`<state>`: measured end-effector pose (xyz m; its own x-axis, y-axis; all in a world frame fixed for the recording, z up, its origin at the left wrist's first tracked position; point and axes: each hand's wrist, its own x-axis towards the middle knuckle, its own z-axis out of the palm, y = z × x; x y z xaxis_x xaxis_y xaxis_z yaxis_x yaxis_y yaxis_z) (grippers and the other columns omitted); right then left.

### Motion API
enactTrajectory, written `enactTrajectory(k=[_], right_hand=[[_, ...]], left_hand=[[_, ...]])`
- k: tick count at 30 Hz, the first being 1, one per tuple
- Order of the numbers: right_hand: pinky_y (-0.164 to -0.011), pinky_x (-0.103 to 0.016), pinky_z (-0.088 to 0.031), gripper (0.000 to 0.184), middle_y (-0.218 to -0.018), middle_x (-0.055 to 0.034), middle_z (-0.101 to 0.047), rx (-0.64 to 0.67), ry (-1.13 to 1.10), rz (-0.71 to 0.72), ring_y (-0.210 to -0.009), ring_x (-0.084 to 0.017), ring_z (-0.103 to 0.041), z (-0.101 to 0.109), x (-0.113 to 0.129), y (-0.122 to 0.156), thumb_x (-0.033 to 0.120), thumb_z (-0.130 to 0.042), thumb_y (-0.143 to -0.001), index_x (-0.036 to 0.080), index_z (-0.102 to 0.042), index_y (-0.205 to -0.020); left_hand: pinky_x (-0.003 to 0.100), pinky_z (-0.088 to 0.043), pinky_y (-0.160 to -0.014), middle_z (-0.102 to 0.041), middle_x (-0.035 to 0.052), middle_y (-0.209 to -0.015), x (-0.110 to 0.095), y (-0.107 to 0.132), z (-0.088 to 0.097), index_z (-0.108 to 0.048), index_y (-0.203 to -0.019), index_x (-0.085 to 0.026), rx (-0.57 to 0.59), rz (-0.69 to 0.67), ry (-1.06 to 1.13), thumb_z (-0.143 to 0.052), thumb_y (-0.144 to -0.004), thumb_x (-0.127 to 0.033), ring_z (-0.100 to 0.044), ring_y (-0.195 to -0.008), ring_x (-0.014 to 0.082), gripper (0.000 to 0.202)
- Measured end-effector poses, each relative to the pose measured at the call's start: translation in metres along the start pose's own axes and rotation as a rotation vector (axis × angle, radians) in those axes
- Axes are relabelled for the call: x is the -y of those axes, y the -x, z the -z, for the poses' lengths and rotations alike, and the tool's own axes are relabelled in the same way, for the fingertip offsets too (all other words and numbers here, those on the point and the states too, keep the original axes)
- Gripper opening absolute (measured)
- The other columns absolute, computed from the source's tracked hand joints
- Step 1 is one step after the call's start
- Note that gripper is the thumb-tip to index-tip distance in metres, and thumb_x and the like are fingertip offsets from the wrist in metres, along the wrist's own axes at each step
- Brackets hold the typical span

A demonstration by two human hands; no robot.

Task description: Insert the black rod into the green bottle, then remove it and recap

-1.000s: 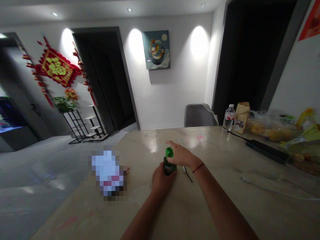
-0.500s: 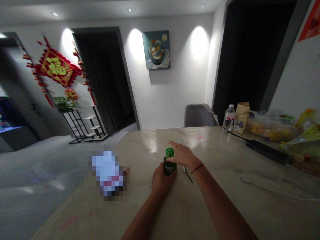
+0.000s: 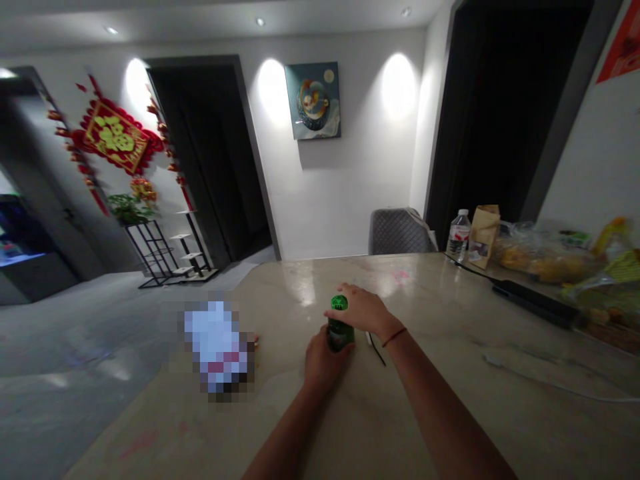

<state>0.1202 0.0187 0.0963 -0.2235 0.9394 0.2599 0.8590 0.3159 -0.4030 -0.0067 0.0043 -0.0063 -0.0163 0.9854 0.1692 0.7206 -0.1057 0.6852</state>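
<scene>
A green glass bottle (image 3: 340, 335) stands upright on the table (image 3: 430, 380), its body gripped by the closed left hand (image 3: 326, 360). Its green cap (image 3: 339, 303) is touched from the side by the right hand (image 3: 362, 310), though a firm grip cannot be told. A thin black cable (image 3: 377, 351) lies just beside the bottle.

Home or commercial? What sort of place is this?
Probably a home, likely a dining or kitchen area: a stone-look counter holding bagged food and a plastic water bottle, a red hanging ornament and a framed painting on the walls, and a tiered plant stand.
</scene>
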Motion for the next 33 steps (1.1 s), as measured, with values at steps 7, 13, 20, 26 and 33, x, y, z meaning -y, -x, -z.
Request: enactTrajectory(k=[7,13,20,26,33], right_hand=[[-0.081,-0.034,-0.040,0.065,-0.113,-0.0125,-0.055,0.010,-0.037,0.045,-0.103,-0.025,-0.052,-0.003,0.002,0.000,0.044,-0.058,-0.065,0.017,-0.038,-0.121],[-0.083,-0.032,-0.038,0.053,-0.115,-0.0115,-0.051,-0.020,-0.066,0.053,-0.104,-0.023,-0.051,-0.008,0.002,-0.002,0.032,-0.055,-0.068,0.018,-0.040,-0.118],[-0.084,-0.031,-0.038,0.046,-0.110,-0.0117,-0.053,-0.064,-0.118,0.063,-0.100,-0.022,-0.052,-0.011,0.001,-0.005,0.029,-0.052,-0.069,0.015,-0.043,-0.112],[-0.085,-0.031,-0.038,0.052,-0.113,-0.0108,-0.052,-0.055,-0.145,0.127,-0.102,-0.021,-0.051,-0.010,-0.001,-0.004,0.026,-0.059,-0.065,0.017,-0.042,-0.114],[-0.085,-0.032,-0.038,0.047,-0.111,-0.0116,-0.056,-0.025,-0.117,0.094,-0.101,-0.022,-0.054,-0.006,-0.003,-0.004,0.032,-0.056,-0.071,0.016,-0.045,-0.113]], left_hand=[[0.026,-0.040,-0.075,-0.063,0.0078,-0.099,0.004,-0.001,-0.002,-0.048,-0.109,-0.018,-0.068,-0.076,-0.040,-0.064,-0.065,-0.037,-0.058,-0.089,0.0195,0.050],[0.027,-0.040,-0.077,-0.063,0.0087,-0.100,-0.003,0.002,0.002,-0.049,-0.108,-0.018,-0.032,-0.031,-0.023,-0.064,-0.066,-0.035,-0.058,-0.093,0.0198,0.048],[0.026,-0.040,-0.075,-0.063,0.0087,-0.098,-0.003,0.002,0.003,-0.050,-0.105,-0.017,-0.025,-0.026,-0.040,-0.064,-0.066,-0.035,-0.058,-0.091,0.0197,0.045],[0.026,-0.040,-0.074,-0.063,0.0077,-0.098,0.002,0.000,0.000,-0.048,-0.106,-0.018,-0.036,-0.068,-0.046,-0.063,-0.067,-0.036,-0.058,-0.088,0.0188,0.046],[0.025,-0.040,-0.073,-0.063,0.0072,-0.096,0.003,0.000,-0.001,-0.048,-0.106,-0.018,-0.056,-0.082,-0.042,-0.063,-0.066,-0.036,-0.059,-0.086,0.0185,0.047]])
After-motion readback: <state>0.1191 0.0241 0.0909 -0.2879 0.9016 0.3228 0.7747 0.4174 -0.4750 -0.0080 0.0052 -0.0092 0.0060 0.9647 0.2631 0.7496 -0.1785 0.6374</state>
